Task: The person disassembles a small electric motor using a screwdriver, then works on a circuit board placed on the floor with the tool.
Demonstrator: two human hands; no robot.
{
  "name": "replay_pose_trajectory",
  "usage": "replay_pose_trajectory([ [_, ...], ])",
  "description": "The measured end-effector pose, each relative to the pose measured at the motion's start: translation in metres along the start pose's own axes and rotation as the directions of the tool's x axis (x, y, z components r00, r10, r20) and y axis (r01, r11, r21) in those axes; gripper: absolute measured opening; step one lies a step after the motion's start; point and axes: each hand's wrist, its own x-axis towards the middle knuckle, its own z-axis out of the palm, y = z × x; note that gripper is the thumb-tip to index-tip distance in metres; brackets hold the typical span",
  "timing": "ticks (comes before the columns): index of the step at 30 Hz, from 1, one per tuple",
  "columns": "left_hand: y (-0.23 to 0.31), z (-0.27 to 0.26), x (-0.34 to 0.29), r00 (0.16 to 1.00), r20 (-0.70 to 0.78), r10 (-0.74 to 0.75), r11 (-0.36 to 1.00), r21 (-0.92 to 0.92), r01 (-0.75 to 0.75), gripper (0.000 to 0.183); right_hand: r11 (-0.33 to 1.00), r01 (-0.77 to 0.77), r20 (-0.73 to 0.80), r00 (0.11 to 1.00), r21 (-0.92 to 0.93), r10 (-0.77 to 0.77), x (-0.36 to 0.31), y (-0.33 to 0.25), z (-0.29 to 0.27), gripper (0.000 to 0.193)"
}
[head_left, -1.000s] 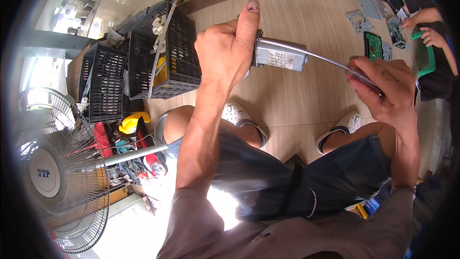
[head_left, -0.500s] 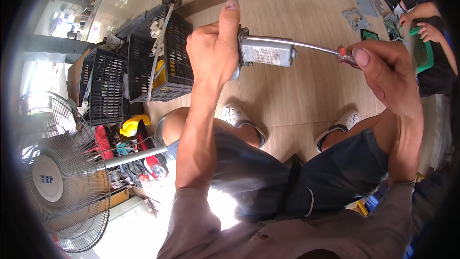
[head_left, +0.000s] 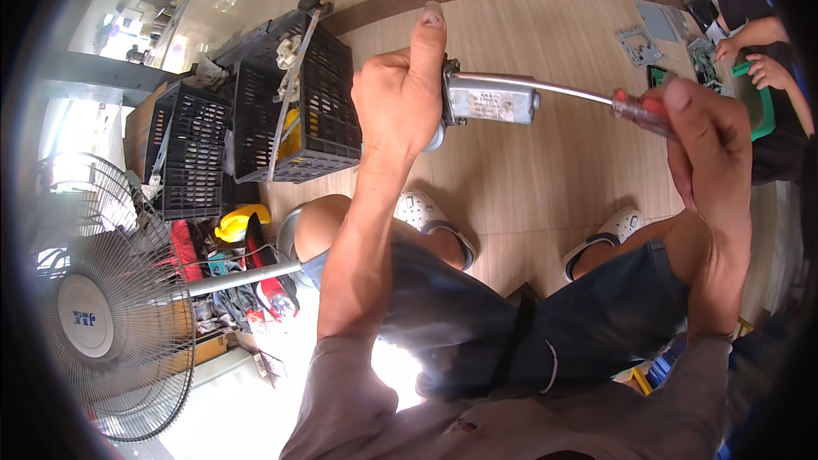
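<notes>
Head view, left hand (head_left: 400,98) fingers clenched on grey motor unit (head_left: 490,102), right hand (head_left: 707,140) gripping screwdriver (head_left: 596,98), shaft level, tip leftward.

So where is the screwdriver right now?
In the head view, the screwdriver is upper right, held up over the wooden floor: its red handle sits in the right hand, its shaft reaching left to the grey metal part gripped by the left hand.

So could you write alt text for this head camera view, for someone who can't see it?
Seated person's left hand grips a small grey metal motor unit while the right hand drives a red-handled screwdriver into its end. Below lie a wooden floor, black crates and a fan.
</notes>
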Motion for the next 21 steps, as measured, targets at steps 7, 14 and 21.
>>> replay_pose_trajectory([
  [7, 0.002, -0.005, 0.001, 0.999, -0.036, 0.021, 0.999, -0.040, -0.023, 0.077, 0.708, 0.606, 0.170, 0.790, -0.363, -0.589, 0.008, 0.012, -0.001, 0.021],
  [14, 0.006, -0.004, -0.004, 1.000, 0.003, 0.010, 0.999, -0.040, -0.010, 0.076, 0.977, 0.105, -0.052, 0.992, -0.186, -0.117, -0.009, -0.005, -0.001, 0.032],
  [21, 0.005, -0.004, -0.005, 1.000, 0.013, 0.020, 0.998, -0.055, -0.019, 0.075, 0.772, 0.588, -0.095, 0.777, -0.243, -0.622, 0.006, 0.013, 0.015, 0.027],
])
